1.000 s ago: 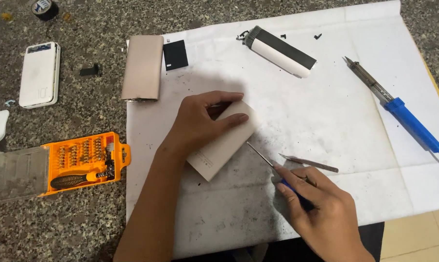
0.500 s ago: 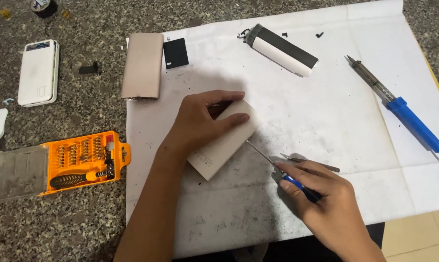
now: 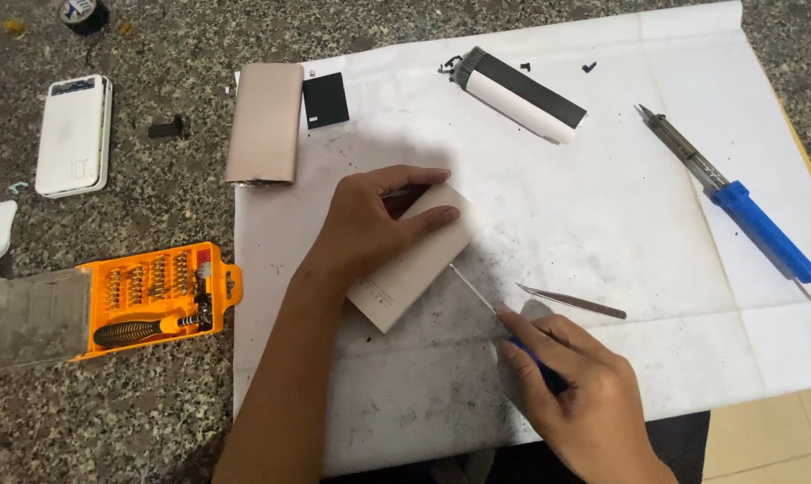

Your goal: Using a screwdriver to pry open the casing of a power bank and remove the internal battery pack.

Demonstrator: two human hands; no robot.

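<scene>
My left hand point(image 3: 374, 224) grips a beige rectangular power bank casing point(image 3: 410, 269) lying slantwise on a white paper sheet point(image 3: 602, 224). My right hand point(image 3: 585, 399) holds a thin screwdriver point(image 3: 477, 291) with a blue handle, and its metal tip touches the casing's right edge. Metal tweezers point(image 3: 571, 302) lie just right of the screwdriver shaft, close to my right hand's fingers.
On the sheet lie a tan casing shell point(image 3: 264, 124), a small black square part point(image 3: 325, 99), a white-and-black cylinder-like device point(image 3: 522, 94) and a blue-handled soldering iron point(image 3: 737, 202). On the stone counter sit an orange screwdriver bit set point(image 3: 150, 296) and a white power bank point(image 3: 72, 134).
My right hand has shifted slightly down and right with the screwdriver, its tip staying at the casing's edge. The left hand and casing hold still.
</scene>
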